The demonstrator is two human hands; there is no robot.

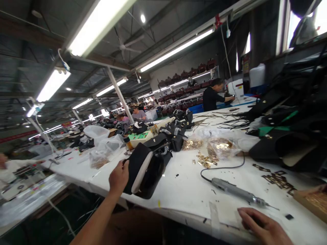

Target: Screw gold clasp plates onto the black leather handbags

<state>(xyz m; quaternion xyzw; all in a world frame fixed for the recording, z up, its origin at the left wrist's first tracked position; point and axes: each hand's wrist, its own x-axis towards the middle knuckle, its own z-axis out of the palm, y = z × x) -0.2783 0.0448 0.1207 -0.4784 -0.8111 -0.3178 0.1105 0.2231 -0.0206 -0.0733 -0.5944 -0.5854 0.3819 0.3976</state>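
My left hand grips the edge of a black handbag with a pale lining strip, tilted at the front edge of the white table. The fingers behind the bag are hidden. My right hand rests low over the table's front right, fingers loosely bent and apart, with nothing seen in them. Just beyond it lies a grey electric screwdriver, its bit pointing right and its cord running back. A small black piece lies to the right of that hand.
Gold metal fittings lie loose beside clear plastic bags of more. Dark metal buckles and a box of small brass-coloured parts are at right. Black bags and a green-panelled machine stand behind. A co-worker works farther back.
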